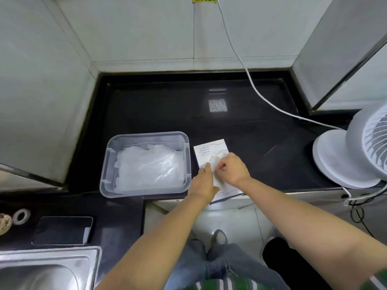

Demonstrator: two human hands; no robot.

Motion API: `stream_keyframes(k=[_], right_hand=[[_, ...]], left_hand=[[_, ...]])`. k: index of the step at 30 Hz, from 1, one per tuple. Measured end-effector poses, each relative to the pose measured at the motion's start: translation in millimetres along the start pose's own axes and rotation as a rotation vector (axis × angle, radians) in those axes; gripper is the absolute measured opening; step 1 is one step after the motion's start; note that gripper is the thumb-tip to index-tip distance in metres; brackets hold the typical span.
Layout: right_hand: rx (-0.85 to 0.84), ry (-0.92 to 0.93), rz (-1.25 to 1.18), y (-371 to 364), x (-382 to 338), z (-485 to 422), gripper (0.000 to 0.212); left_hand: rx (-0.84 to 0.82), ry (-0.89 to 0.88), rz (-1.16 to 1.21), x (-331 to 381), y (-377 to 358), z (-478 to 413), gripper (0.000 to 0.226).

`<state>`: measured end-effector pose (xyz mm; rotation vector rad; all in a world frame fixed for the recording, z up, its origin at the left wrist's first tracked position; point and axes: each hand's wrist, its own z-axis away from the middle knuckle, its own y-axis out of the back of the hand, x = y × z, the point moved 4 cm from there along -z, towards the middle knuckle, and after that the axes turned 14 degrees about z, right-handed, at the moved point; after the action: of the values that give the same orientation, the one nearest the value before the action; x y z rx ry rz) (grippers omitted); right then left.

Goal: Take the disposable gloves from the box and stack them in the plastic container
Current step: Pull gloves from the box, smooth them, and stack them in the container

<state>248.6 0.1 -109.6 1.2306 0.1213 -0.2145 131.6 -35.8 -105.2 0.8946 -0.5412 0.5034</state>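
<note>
Hands: left hand [204, 183] presses box [211, 147], fingers straight; right hand [233, 168] pinches glove [215, 159] atop box.
Container [146, 135]: just left of box, gloves [146, 168] piled inside.
Room: box overhangs counter [209, 122] front edge.

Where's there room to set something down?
Behind the plastic container and glove box, up to the wall, and between box and fan, the counter is bare. Crowded in front, where left hand touches the box and right hand pinches a glove.
</note>
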Motion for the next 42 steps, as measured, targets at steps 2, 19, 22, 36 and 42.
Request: stream_keyframes(k=[2,19,22,36,42], right_hand=[[-0.042,0.03,-0.195,6,2,-2,0.018],[-0.039,-0.002,-0.439,25,7,-10,0.017],[0.093,-0.075,-0.689,35,7,-13,0.017],[0.43,-0.189,-0.927,82,24,-7,0.012],[0.214,-0.198,-0.972,60,32,-9,0.008]], left_hand=[[0.022,-0.003,0.015,0,-1,-2,0.071],[0.045,0.055,-0.008,5,1,-13,0.074],[0.047,0.057,-0.023,6,2,-13,0.073],[0.035,0.057,0.03,5,0,-15,0.073],[0.096,0.11,0.469,23,19,-16,0.029]])
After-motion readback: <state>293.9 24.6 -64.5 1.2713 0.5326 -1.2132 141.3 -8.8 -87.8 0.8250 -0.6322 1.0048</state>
